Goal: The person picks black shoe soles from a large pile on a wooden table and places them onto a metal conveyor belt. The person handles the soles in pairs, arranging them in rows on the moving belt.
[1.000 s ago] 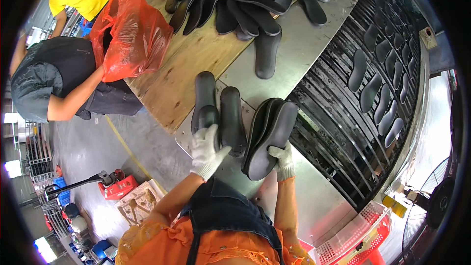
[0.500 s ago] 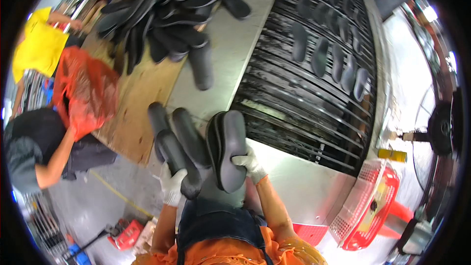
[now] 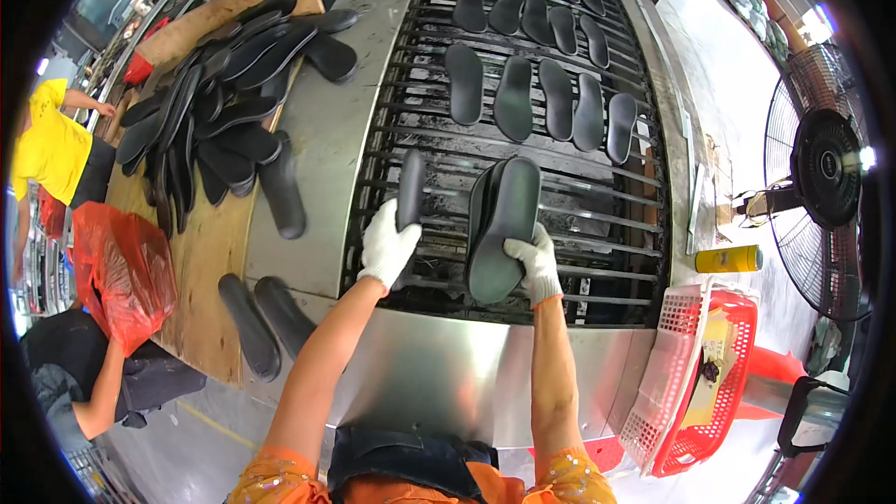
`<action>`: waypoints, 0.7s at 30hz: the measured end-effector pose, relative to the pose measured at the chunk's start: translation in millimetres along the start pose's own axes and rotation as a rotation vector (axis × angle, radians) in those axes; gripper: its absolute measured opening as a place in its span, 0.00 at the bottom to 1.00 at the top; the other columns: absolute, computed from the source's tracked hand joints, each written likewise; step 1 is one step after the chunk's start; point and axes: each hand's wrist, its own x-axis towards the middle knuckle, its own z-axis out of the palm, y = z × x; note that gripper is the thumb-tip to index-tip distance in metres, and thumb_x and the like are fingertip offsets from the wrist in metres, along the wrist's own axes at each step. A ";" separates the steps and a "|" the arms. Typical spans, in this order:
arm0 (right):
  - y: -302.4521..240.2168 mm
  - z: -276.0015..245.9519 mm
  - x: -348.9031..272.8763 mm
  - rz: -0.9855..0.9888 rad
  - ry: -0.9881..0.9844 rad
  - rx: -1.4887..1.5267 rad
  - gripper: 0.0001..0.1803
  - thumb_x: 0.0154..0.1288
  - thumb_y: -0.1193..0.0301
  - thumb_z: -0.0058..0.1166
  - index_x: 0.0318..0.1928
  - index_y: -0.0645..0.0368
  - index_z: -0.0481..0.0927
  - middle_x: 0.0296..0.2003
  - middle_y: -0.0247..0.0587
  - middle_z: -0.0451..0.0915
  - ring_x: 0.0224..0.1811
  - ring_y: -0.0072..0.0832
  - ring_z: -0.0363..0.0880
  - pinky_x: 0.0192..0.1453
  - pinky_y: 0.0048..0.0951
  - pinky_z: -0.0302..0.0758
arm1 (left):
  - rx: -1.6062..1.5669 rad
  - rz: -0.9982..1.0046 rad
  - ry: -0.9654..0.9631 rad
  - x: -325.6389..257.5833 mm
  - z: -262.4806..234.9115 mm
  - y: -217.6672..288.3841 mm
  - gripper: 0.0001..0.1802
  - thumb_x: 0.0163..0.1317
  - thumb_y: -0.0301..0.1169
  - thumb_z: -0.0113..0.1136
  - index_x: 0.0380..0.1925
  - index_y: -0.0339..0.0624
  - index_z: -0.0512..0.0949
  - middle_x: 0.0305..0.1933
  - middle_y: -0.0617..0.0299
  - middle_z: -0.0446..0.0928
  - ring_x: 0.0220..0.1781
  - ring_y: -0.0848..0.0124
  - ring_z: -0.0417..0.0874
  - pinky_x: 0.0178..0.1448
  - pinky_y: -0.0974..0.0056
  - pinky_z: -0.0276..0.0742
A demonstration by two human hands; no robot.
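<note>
Insoles are what you are handling: your left hand [image 3: 387, 247] in its white glove is gripping a single dark insole [image 3: 411, 189] by its lower end, holding it upright over the black grate conveyor [image 3: 597, 224]. Your right hand [image 3: 534, 261], also gloved in white, is closing its grip on a stack of dark insoles [image 3: 504, 224]; I am making out at least two layers there, but I cannot tell the exact count. Both loads are hovering just above the grate's near rows, side by side and not touching each other.

Farther up the grate, five insoles are lying in a row [image 3: 541, 98], heels toward you, and beyond them another row [image 3: 532, 14] of about five is showing, with more at the far end too small to count. To your left, on the wooden counter [image 3: 210, 252], two insoles [image 3: 266, 317] are lying side by side at the near edge, one more [image 3: 280, 189] is sitting alone across the seam with the steel, and a large heap [image 3: 219, 84] is piling up farther back, too tangled to count.

A yellow can [image 3: 728, 259] is lying on the steel ledge to your right, near a red basket [image 3: 709, 364] and a standing fan [image 3: 821, 168]. Two other people are working at your left, beside a red plastic bag [image 3: 121, 271].
</note>
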 end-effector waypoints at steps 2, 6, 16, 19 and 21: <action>-16.2 -19.3 26.7 -0.011 0.050 -0.024 0.25 0.54 0.85 0.64 0.54 0.66 0.77 0.42 0.43 0.85 0.39 0.32 0.85 0.46 0.37 0.86 | 0.086 0.100 0.006 21.1 39.5 12.8 0.31 0.57 0.37 0.68 0.60 0.39 0.75 0.51 0.44 0.81 0.51 0.47 0.83 0.59 0.50 0.77; -30.7 -49.7 58.8 -0.111 0.241 -0.375 0.19 0.54 0.81 0.65 0.48 0.68 0.80 0.40 0.42 0.85 0.37 0.27 0.83 0.43 0.28 0.80 | -0.006 0.044 -0.176 29.6 78.5 33.4 0.32 0.59 0.41 0.71 0.63 0.43 0.76 0.47 0.53 0.82 0.41 0.64 0.84 0.50 0.59 0.80; -55.1 -115.2 51.3 -0.202 0.642 -0.757 0.31 0.52 0.69 0.69 0.57 0.59 0.75 0.44 0.48 0.82 0.47 0.40 0.82 0.54 0.40 0.79 | 0.446 0.227 0.307 20.7 -34.1 -49.0 0.24 0.57 0.31 0.71 0.55 0.46 0.79 0.55 0.53 0.77 0.58 0.56 0.79 0.64 0.54 0.76; -56.4 -94.0 46.3 -0.324 0.734 -1.146 0.42 0.51 0.59 0.69 0.67 0.53 0.68 0.53 0.57 0.78 0.58 0.55 0.78 0.60 0.50 0.76 | 0.715 0.020 0.430 30.3 -74.5 -77.1 0.34 0.53 0.35 0.74 0.61 0.46 0.75 0.64 0.48 0.73 0.68 0.49 0.70 0.74 0.48 0.64; -72.1 -51.1 36.7 -0.197 0.633 -1.320 0.49 0.49 0.57 0.70 0.71 0.52 0.63 0.58 0.58 0.73 0.62 0.55 0.74 0.63 0.49 0.75 | 0.747 -0.227 0.445 35.8 -97.6 -96.7 0.42 0.51 0.41 0.75 0.67 0.46 0.71 0.69 0.39 0.68 0.73 0.44 0.65 0.76 0.46 0.62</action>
